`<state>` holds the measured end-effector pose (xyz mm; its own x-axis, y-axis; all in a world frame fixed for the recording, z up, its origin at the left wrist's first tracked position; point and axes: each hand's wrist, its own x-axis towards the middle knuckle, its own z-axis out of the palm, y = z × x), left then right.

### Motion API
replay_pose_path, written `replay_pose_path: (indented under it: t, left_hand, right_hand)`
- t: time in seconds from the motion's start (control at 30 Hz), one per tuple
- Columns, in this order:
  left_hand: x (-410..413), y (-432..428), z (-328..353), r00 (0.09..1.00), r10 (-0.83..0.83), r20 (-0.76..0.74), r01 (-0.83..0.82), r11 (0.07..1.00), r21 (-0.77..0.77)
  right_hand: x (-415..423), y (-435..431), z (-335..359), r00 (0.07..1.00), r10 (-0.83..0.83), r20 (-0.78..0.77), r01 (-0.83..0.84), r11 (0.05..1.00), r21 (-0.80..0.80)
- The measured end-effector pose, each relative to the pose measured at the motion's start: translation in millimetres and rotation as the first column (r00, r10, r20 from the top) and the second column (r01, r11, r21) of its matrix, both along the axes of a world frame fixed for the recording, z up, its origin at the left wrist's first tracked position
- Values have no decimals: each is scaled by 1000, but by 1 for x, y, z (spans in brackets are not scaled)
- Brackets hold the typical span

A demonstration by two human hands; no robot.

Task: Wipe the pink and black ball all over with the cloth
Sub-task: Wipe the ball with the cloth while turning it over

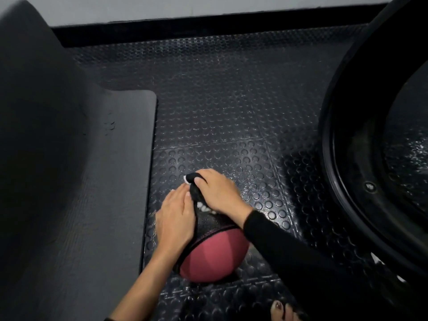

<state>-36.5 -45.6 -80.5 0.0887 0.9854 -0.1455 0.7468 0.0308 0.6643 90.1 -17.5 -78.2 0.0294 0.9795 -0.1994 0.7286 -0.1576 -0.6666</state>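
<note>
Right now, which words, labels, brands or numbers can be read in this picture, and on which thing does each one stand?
No text can be read here.
White marks on the black part of the ball: possibly lettering, but blurred and mostly hidden under the right hand; not readable.
Cloth: no writing visible.
Studded floor: no writing visible.

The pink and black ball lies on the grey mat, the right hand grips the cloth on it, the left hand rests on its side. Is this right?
Wrong in one thing: the head view shows the ball on the studded black floor, beside the grey mat. The right hand grips the cloth on it; the left hand rests on its side.
</note>
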Motion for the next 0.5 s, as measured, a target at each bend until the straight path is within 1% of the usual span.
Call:
replay_pose_path:
  t: [0.07,0.1,0.13,0.17,0.2,0.23,0.3,0.33,0.37,0.4,0.43,0.47,0.5]
  left_hand:
    - [1,-2,-1,1000,7,-3,-7,1000,-5]
    - [1,-2,-1,1000,13,7,-13,1000,-1]
    - [2,-3,0,1000,21,15,-21,1000,5]
    - [3,-4,-1,999,29,18,-29,1000,8]
    - [5,-6,0,999,36,12,-36,999,9]
    - [7,-8,1,999,36,-1,-36,999,13]
    - [12,-10,4,999,23,-43,-23,1000,6]
    - [16,-11,7,998,17,-67,-18,1000,-9]
    - [21,-10,9,996,9,-90,-11,1000,-27]
    - [27,-10,11,994,-7,-111,2,999,-45]
    - [34,-9,14,991,-33,-130,26,998,-55]
    - [40,-8,15,989,-60,-133,54,997,-52]
    - [43,-4,15,989,-83,-121,77,995,-56]
  right_hand:
    - [8,28,-3,998,16,-60,-26,985,-172]
    - [14,36,-7,992,-27,-119,-3,970,-244]
    - [22,40,-15,974,-106,-200,38,948,-317]
    - [31,39,-22,928,-213,-305,80,916,-394]
    - [39,34,-29,843,-343,-414,110,864,-492]
    - [47,26,-34,733,-464,-497,114,804,-583]
    - [61,7,-48,510,-649,-564,158,715,-681]
    - [65,-3,-56,444,-699,-560,210,689,-693]
    - [69,-14,-60,414,-725,-551,277,677,-682]
    - [71,-25,-64,436,-725,-534,362,684,-633]
    - [71,-37,-64,494,-704,-510,443,708,-550]
    - [70,-47,-62,554,-668,-496,508,744,-434]
    - [68,-54,-51,620,-610,-494,538,788,-298]
